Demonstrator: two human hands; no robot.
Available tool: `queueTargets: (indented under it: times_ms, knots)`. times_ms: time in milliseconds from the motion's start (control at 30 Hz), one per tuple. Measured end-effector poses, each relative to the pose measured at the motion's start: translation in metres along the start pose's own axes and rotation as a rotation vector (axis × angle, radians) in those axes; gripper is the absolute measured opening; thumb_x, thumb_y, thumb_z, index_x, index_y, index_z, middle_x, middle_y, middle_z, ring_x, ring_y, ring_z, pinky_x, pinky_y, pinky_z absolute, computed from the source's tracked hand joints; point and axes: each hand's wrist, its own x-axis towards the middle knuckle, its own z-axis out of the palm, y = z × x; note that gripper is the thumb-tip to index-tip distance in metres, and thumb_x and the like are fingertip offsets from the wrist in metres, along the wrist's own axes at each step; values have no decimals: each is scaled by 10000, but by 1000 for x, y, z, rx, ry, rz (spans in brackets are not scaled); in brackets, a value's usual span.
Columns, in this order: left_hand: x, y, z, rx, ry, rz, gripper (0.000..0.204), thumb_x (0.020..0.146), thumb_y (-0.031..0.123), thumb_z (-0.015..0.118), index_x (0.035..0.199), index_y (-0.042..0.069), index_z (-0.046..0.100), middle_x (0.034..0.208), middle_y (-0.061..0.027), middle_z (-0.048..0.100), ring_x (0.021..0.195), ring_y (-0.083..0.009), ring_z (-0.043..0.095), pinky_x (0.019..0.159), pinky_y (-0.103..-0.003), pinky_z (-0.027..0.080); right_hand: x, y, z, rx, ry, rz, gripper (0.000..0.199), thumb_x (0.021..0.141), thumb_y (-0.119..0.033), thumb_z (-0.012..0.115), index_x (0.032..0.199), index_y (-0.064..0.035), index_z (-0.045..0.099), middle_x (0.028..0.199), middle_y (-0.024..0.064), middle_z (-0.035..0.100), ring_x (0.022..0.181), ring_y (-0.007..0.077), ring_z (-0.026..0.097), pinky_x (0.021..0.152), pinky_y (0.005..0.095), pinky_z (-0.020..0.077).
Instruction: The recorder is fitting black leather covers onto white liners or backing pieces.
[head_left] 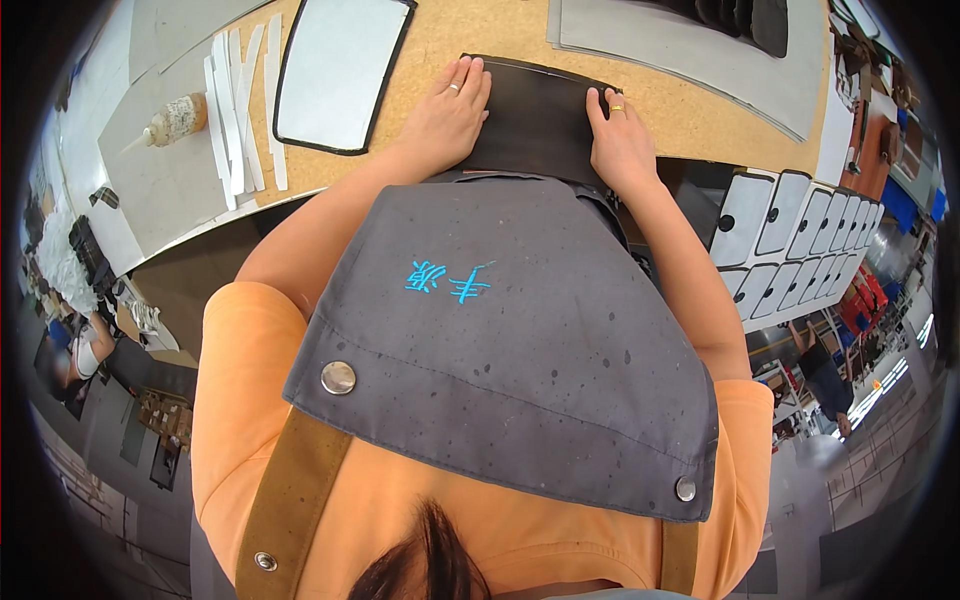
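A black sheet, leather-like in look (535,118), lies at the near edge of the tan work table, with its near end against my grey apron (500,320). My left hand (452,118) rests flat over its left side, fingers stretched towards the far left corner. On the opposite side, my right hand (622,142) lays its fingertips on the far right corner, fingers slightly bent and apart. A thin pale line runs along the sheet's far edge. Left of my left hand is a white panel with a black border (333,72).
White strips (240,110) and a glue bottle with a pointed nozzle (172,120) lie at the left. Large grey sheets (680,65) carry dark pieces (745,25) at the far right. Several white black-edged panels (785,215) stand in rows at the right. Other people are in the background.
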Motion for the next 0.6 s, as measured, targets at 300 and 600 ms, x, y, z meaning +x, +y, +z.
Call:
queueTargets:
  times_ms: [300,600]
  knots:
    - [8,12,2,-36,6,36,409,873,205,484,1207,-29,461,1262,-249,451,1116,-376,492,1064,-436,245,0,-2,3,-33,26,-17,560,720,3,567,1262,2,425,1233,249,480,1149,363,486,947,388,419]
    - [3,17,-4,-142,22,38,390,877,196,486,1208,-11,477,1287,-224,437,1130,-374,482,1053,-482,245,1,-3,4,-69,12,-22,567,722,1,569,1266,13,410,1236,251,474,1150,370,482,948,386,418]
